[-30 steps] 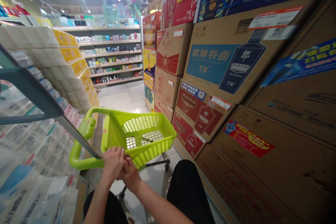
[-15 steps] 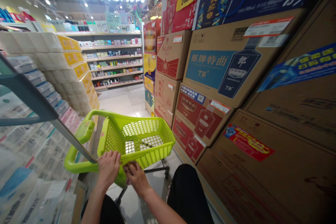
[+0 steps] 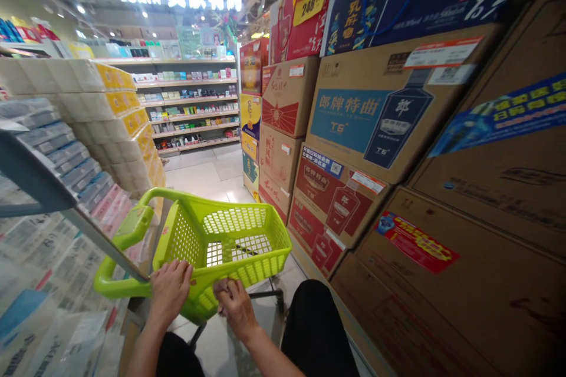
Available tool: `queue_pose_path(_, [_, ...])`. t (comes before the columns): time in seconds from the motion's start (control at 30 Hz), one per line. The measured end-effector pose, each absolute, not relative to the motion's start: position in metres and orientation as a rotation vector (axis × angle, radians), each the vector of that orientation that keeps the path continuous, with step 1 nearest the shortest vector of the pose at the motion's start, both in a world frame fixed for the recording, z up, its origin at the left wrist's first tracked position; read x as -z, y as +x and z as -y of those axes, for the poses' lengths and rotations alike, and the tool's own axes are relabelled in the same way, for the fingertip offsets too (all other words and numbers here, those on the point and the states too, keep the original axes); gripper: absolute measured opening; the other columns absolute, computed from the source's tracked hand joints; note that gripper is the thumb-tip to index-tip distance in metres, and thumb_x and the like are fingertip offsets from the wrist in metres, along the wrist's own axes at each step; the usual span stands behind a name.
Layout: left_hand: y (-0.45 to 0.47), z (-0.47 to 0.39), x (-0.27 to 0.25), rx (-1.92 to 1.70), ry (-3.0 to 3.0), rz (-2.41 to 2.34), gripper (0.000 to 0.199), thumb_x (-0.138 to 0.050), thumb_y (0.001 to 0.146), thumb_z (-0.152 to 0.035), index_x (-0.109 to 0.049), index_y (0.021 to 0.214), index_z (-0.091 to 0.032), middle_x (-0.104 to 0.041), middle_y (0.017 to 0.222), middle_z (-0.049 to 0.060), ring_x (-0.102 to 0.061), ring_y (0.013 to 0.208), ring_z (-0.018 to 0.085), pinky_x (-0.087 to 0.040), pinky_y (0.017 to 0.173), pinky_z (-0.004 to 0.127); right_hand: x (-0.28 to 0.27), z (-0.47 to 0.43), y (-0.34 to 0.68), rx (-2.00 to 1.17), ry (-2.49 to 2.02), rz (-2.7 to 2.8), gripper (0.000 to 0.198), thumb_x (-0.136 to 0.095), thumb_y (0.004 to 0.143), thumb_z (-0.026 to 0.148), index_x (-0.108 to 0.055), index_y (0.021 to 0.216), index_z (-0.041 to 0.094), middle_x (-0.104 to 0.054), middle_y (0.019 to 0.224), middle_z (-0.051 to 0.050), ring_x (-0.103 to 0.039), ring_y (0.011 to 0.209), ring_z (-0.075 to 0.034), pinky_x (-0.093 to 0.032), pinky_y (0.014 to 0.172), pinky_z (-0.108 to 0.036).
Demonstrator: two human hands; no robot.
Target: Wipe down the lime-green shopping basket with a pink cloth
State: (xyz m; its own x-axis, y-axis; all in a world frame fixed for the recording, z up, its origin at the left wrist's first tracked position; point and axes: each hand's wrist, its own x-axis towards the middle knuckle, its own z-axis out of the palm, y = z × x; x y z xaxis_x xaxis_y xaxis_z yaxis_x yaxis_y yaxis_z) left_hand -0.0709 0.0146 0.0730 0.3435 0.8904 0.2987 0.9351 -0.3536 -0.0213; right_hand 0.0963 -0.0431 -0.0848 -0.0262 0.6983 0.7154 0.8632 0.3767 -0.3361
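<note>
A lime-green shopping cart (image 3: 241, 270) with a perforated basket stands in front of my knees. My left hand (image 3: 170, 291) is closed over the near rim of its basket, by the handle end. Bunched in the fingers of my right hand (image 3: 236, 305) is a crumpled brownish cloth (image 3: 221, 294), held against the basket's near outer side. Most of the cloth is hidden by the fingers. A grey pole with a looped grip (image 3: 101, 238) slants in from the left and ends near the cart's rim beside my left hand.
Stacked liquor cartons (image 3: 349, 112) form a wall on the right. Tissue packs (image 3: 128, 100) and wrapped paper bundles (image 3: 53, 253) are piled on the left. Beyond the tiled aisle (image 3: 207, 168), shelves of small goods (image 3: 190, 94) stand under a lit sign.
My left hand and the cart have shifted slightly left and down in view. My right hand with the cloth has moved a little right along the basket's side.
</note>
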Motion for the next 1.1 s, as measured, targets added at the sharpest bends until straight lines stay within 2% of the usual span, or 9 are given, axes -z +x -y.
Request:
queue_pose_path(0.13, [-0.076, -0.017, -0.075, 0.312, -2.369, 1.683, 0.031, -0.037, 0.094, -0.039, -0.063, 0.087, -0.024, -0.067, 0.09, 0.003, -0.056, 0.092, 0.021, -0.03, 0.082, 0.036, 0.078, 0.04, 0.104, 0.256, -1.46, 1.675, 0.027, -0.062, 0.085, 0.01, -0.067, 0.104, 0.029, -0.058, 0.097, -0.005, -0.052, 0.089, -0.021, -0.049, 0.075, -0.034])
queue_pose_path(0.27, [-0.076, -0.014, -0.079, 0.225, -2.315, 1.711, 0.03, -0.039, 0.093, -0.038, -0.065, 0.089, -0.025, -0.066, 0.092, 0.003, -0.054, 0.094, 0.022, -0.029, 0.083, 0.037, 0.089, 0.043, 0.109, 0.259, -1.437, 1.759, 0.024, -0.065, 0.082, 0.01, -0.067, 0.099, 0.027, -0.059, 0.1, -0.005, -0.053, 0.091, -0.021, -0.05, 0.074, -0.034])
queue_pose_path(0.37, [-0.072, -0.011, -0.079, 0.186, -2.31, 1.746, 0.031, -0.039, 0.093, -0.038, -0.067, 0.087, -0.027, -0.067, 0.092, 0.003, -0.054, 0.095, 0.023, -0.027, 0.091, 0.042, 0.101, 0.05, 0.111, 0.224, -1.377, 1.82, 0.024, -0.067, 0.08, 0.011, -0.067, 0.1, 0.025, -0.059, 0.099, -0.006, -0.053, 0.092, -0.022, -0.051, 0.073, -0.033])
queue_pose_path(0.5, [-0.05, -0.009, -0.072, 0.212, -2.399, 1.833, 0.035, -0.034, 0.095, -0.037, -0.067, 0.088, -0.028, -0.068, 0.094, 0.002, -0.055, 0.097, 0.022, -0.021, 0.101, 0.051, 0.093, 0.048, 0.115, 0.244, -1.415, 1.593, 0.02, -0.061, 0.083, 0.011, -0.068, 0.095, 0.026, -0.056, 0.093, -0.005, -0.051, 0.086, -0.021, -0.049, 0.073, -0.034])
queue_pose_path(0.67, [-0.011, 0.003, -0.039, 0.25, -2.593, 1.663, 0.036, -0.036, 0.095, -0.036, -0.063, 0.117, -0.027, -0.066, 0.113, 0.006, -0.054, 0.108, 0.024, -0.02, 0.106, 0.054, 0.086, 0.041, 0.119, 0.272, -1.488, 1.514, 0.021, -0.058, 0.085, 0.01, -0.067, 0.097, 0.025, -0.056, 0.091, -0.005, -0.05, 0.085, -0.021, -0.047, 0.073, -0.033])
queue_pose_path(0.77, [-0.002, 0.01, -0.015, 0.319, -2.486, 1.566, 0.041, -0.04, 0.093, -0.028, -0.056, 0.131, -0.026, -0.063, 0.123, 0.008, -0.046, 0.121, 0.028, -0.01, 0.113, 0.057, 0.095, 0.047, 0.12, 0.272, -1.418, 1.623, 0.022, -0.058, 0.083, 0.009, -0.067, 0.095, 0.025, -0.057, 0.092, -0.005, -0.051, 0.084, -0.02, -0.047, 0.07, -0.03])
queue_pose_path(0.87, [-0.003, 0.009, 0.0, 0.338, -2.449, 1.537, 0.046, -0.039, 0.092, -0.022, -0.053, 0.135, -0.03, -0.061, 0.126, 0.006, -0.044, 0.125, 0.027, -0.004, 0.116, 0.057, 0.091, 0.05, 0.124, 0.261, -1.398, 1.54, 0.025, -0.056, 0.083, 0.008, -0.068, 0.097, 0.026, -0.056, 0.093, -0.006, -0.051, 0.085, -0.02, -0.047, 0.072, -0.031])
queue_pose_path(0.97, [-0.006, 0.007, 0.004, 0.318, -2.452, 1.538, 0.046, -0.04, 0.092, -0.023, -0.052, 0.136, -0.031, -0.061, 0.128, 0.005, -0.043, 0.126, 0.027, -0.002, 0.117, 0.057, 0.076, 0.044, 0.129, 0.258, -1.472, 1.41, 0.026, -0.056, 0.085, 0.01, -0.068, 0.102, 0.026, -0.054, 0.094, -0.006, -0.051, 0.089, -0.022, -0.048, 0.077, -0.035])
queue_pose_path(1.1, [-0.006, 0.004, 0.005, 0.296, -2.434, 1.545, 0.047, -0.039, 0.092, -0.024, -0.05, 0.138, -0.031, -0.06, 0.128, 0.005, -0.042, 0.126, 0.027, 0.0, 0.117, 0.057, 0.082, 0.042, 0.13, 0.248, -1.529, 1.452, 0.025, -0.056, 0.084, 0.009, -0.068, 0.098, 0.025, -0.055, 0.092, -0.006, -0.051, 0.087, -0.022, -0.048, 0.075, -0.034])
